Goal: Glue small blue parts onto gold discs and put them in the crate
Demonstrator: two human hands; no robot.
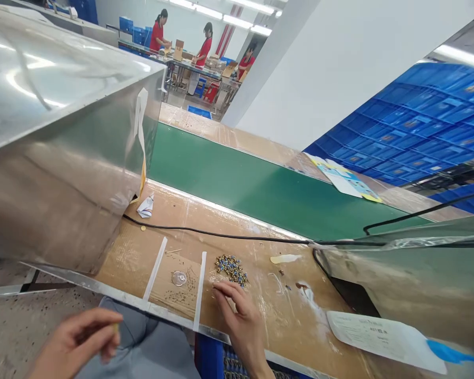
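Observation:
My right hand (239,316) rests on the brown worktop (260,310), its fingers bent and pressed together just below a small pile of tiny blue and brass parts (231,268); I cannot make out anything in its fingertips. My left hand (81,339) hovers off the table's front edge above my grey-clad lap, fingers pinched on a small yellowish piece (116,327). Two white tape strips (199,289) frame a patch of the worktop holding a small clear round disc (179,278).
A large shiny metal housing (63,137) fills the left. A black cable (221,234) crosses the worktop beside a green conveyor belt (268,189). Another metal cover (418,279) and a white paper sheet (383,337) lie right. Blue crates (426,121) stack far right; people in red work behind.

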